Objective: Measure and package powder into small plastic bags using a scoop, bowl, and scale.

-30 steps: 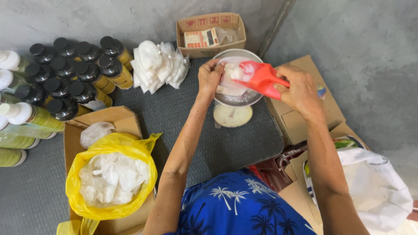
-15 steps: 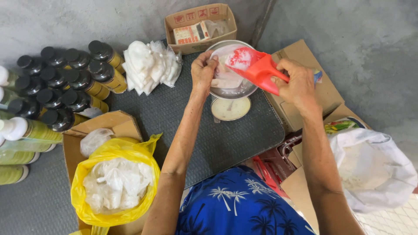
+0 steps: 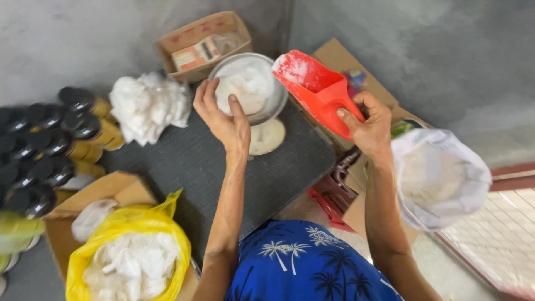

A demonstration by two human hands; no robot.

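View from my head, looking down: my left hand rested on the near rim of the metal bowl, fingers spread and half curled over the small clear bag of white powder lying in it. The bowl sat on a round weighing scale, which stood on the dark mat. My right hand was clenched around the handle of the red scoop, held tilted just right of the bowl, its inside dusted white. Below that hand stood an open white sack of powder. Left of the bowl lay a heap of filled bags; farther left, black-capped bottles; nearest me, a yellow bag holding more white bags.
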